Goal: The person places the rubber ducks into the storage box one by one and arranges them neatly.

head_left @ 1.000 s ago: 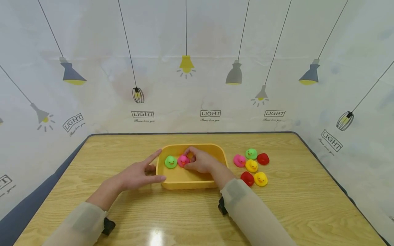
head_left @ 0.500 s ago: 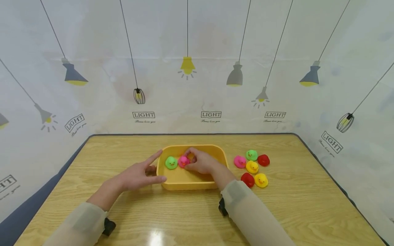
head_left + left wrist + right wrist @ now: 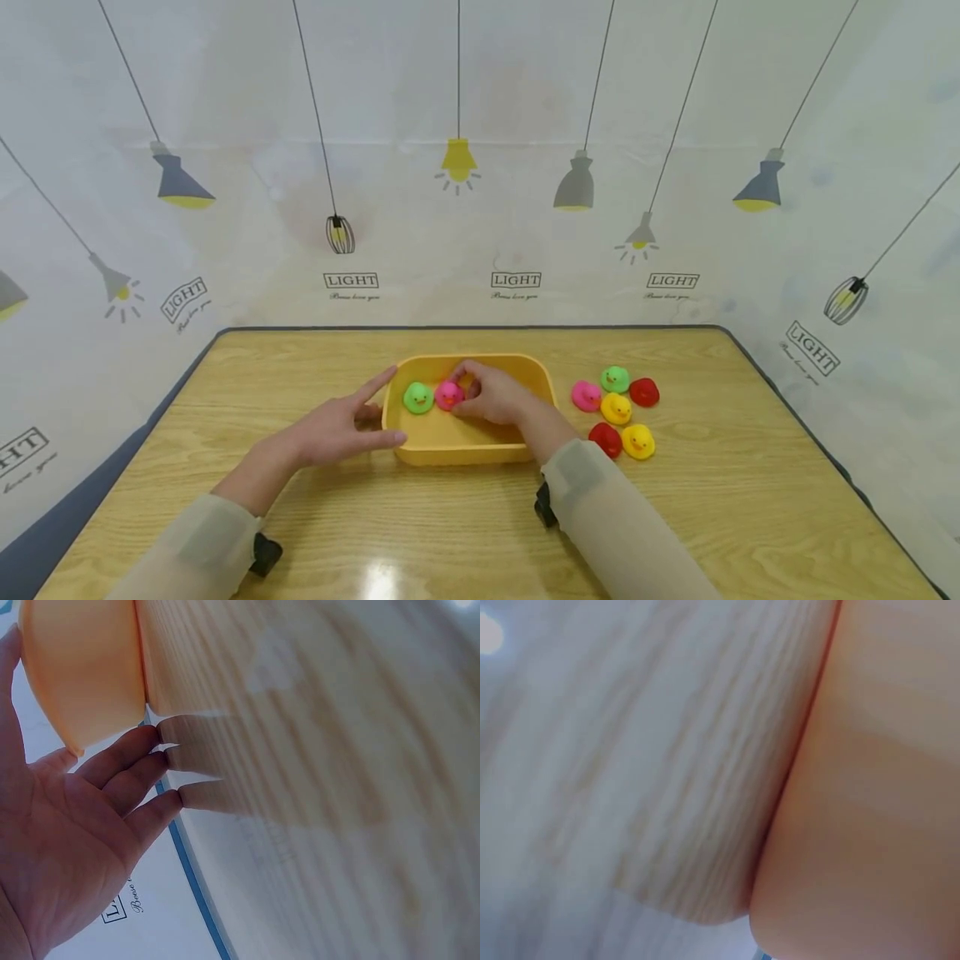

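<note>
Little has moved over the last second: only the head view shifts slightly, while hands, tray and ducks keep their arrangement.

Pale backdrop wraps three sides of the work area, printed with hanging lamps and the word LIGHT. Wood-grain table below, dark blue along the far edge, one bright glare spot on the near part.

Yellow tray sits lengthwise across the far half of the table. Its outer wall fills much of the right wrist view. Right sleeve angles up to it, the wrist crossing the tray's near right corner.

Left hand at the tray's left end: thumb and index finger spread wide along the rim, touching it. Right hand reaches inside, thumb and fingers curled in a pinch.

Pink duck is in that pinch, low in the tray left of the right hand. Green duck just beside it, nearer the left hand. Six loose ducks cluster on the table right of the tray: two red, two yellow, one pink, one green.
</note>
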Action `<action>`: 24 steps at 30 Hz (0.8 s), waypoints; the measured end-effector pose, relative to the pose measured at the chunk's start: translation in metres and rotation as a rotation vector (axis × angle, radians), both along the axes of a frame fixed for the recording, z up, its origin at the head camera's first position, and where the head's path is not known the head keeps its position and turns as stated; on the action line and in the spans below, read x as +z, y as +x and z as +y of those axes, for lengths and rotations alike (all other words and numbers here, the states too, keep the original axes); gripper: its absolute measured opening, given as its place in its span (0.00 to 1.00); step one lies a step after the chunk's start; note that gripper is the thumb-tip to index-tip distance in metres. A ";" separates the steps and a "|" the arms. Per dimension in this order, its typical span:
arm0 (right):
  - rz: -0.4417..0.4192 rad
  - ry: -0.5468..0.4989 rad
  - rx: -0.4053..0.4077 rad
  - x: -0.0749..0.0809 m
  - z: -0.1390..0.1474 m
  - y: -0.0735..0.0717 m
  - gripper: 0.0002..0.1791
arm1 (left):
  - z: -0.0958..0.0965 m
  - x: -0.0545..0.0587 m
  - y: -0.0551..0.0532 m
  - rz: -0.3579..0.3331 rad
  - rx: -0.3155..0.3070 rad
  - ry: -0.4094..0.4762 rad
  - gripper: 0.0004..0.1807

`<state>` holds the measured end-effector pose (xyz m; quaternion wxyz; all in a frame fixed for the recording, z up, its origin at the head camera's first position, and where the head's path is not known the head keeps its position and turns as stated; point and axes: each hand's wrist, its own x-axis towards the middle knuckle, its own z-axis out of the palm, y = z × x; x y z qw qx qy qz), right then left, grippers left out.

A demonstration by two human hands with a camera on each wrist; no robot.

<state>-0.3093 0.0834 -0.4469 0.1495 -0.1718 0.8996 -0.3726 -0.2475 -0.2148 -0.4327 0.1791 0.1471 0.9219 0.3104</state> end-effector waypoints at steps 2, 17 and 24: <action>-0.002 -0.008 0.008 0.002 0.000 0.000 0.22 | 0.000 0.001 0.000 0.003 0.001 -0.003 0.60; 0.040 -0.008 0.085 0.039 0.031 0.010 0.32 | 0.000 0.000 0.000 0.018 -0.008 -0.008 0.61; 0.146 -0.063 0.066 0.065 0.071 0.020 0.31 | -0.001 -0.001 0.000 0.024 -0.009 -0.013 0.61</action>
